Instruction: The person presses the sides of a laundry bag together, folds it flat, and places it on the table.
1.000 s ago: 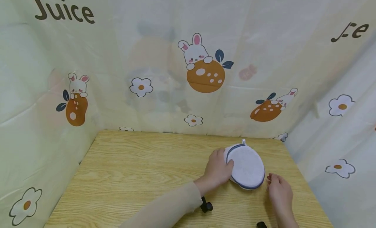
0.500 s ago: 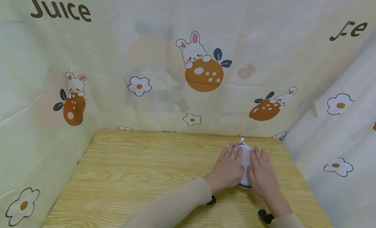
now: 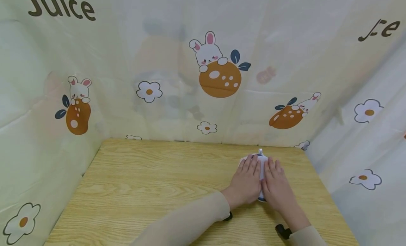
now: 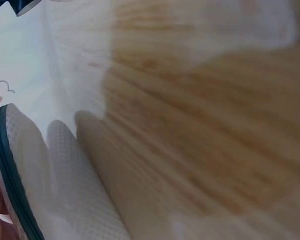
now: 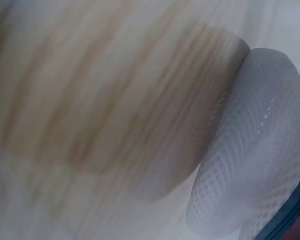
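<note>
white mesh bag [image 3: 262, 173] on table [image 3: 142, 182], right of centre in lower half of head frame. 2 hands on top of it, side by side. left hand [image 3: 246, 180]: fingers straight and close together, lying on bag's left part. right hand [image 3: 279, 186]: same, fingers straight, on bag's right part. neither hand grips. narrow strip of bag shows between them; small tab [image 3: 260, 151] sticks out at its top end. dark zip [image 4: 12, 180] runs along bag edge, lower left of left wrist view; also lower right of right wrist view. 2 beige sleeves [image 3: 190, 217] at bottom of head frame, black device [image 3: 283, 232] by right wrist. curtain [image 3: 177, 62] behind, 3 bunny prints, "juice" upper left.
</note>
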The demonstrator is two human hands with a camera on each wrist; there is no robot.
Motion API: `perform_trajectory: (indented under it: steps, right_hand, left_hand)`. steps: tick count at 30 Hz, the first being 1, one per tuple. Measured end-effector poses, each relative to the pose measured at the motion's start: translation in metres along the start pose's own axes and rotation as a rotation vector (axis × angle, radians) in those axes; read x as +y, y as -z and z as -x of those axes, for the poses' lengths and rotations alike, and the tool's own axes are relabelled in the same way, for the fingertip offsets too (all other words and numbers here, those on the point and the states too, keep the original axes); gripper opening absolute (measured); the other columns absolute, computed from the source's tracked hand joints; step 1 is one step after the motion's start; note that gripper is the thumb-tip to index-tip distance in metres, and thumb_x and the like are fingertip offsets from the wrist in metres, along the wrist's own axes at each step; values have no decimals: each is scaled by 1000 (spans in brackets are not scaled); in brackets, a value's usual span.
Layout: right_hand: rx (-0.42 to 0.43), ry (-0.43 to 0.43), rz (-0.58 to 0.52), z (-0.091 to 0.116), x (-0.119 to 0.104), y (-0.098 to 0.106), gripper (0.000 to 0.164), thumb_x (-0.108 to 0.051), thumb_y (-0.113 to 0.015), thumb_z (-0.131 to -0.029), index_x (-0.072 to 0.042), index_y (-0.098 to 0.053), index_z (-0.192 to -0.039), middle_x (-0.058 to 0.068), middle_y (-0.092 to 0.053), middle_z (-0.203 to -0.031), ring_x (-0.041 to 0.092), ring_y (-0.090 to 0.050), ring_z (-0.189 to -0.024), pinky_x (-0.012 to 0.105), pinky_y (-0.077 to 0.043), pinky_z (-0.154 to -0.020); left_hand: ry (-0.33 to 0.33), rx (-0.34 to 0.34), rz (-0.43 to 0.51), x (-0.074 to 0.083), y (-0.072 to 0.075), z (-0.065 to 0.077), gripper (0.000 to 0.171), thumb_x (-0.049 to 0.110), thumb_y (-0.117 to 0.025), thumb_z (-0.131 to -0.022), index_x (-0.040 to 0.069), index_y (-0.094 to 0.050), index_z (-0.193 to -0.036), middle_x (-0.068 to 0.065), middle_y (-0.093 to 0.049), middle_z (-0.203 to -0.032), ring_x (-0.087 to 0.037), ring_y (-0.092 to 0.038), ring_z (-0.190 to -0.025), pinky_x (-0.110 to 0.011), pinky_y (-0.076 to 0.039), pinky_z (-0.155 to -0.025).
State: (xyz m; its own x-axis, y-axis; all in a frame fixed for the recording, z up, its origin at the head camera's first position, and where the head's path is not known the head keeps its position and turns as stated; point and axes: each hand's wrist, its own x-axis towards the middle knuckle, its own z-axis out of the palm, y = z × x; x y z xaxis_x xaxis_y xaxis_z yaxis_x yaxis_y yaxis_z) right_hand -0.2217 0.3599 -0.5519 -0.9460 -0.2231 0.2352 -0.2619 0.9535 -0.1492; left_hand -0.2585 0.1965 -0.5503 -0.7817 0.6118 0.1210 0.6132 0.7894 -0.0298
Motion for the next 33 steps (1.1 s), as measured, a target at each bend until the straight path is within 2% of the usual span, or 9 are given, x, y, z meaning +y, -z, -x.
perform_trajectory:
  steps: [5,8,13,18,23,33]
  right_hand:
    - [-61,-26,17,-3,-1,-3,67,-22,-48,-113,11,-23,-165,32,-11,-176,58,-8,-163,73,-19,-129]
    - [-87,-40,12,-3,-2,-5,66,-22,-48,-113,11,-23,-165,33,-13,-176,59,-9,-162,77,-20,-126]
    - [-107,-49,2,-3,2,-13,64,-21,-46,-114,11,-24,-165,33,-13,-176,61,-13,-161,78,-19,-126]
    - [-113,-49,-29,-4,4,-18,64,-22,-45,-114,11,-26,-164,33,-13,-176,60,-13,-161,79,-17,-126]
    - [-91,-42,-68,-4,7,-23,64,-21,-48,-112,13,-30,-163,35,-18,-174,61,-15,-160,80,-18,-124]
    - [-154,-61,-59,-6,1,-17,63,-17,-50,-111,13,-30,-162,34,-18,-174,62,-16,-160,80,-17,-125]
  left_hand:
    - [13,-40,17,0,-6,0,66,41,-19,-116,10,-13,-174,-11,-2,-184,-29,1,-171,-42,-14,-139]
    - [16,-60,5,0,-10,-1,66,42,-17,-116,11,-13,-174,-11,-4,-184,-29,-1,-171,-42,-15,-139]
    - [17,-113,-23,1,-11,-4,65,43,-14,-116,13,-12,-174,-10,-3,-184,-28,2,-171,-41,-15,-139]
    - [26,-163,-29,1,-11,-6,65,44,-15,-116,15,-12,-174,-8,-3,-184,-28,-2,-171,-41,-15,-139]
    - [32,-185,6,1,-11,-6,66,45,-18,-116,15,-13,-174,-7,-3,-184,-27,-2,-171,-40,-13,-139]
    - [38,-208,37,-1,-8,-5,66,47,-23,-115,16,-18,-174,-6,-6,-184,-26,-3,-171,-40,-16,-138]
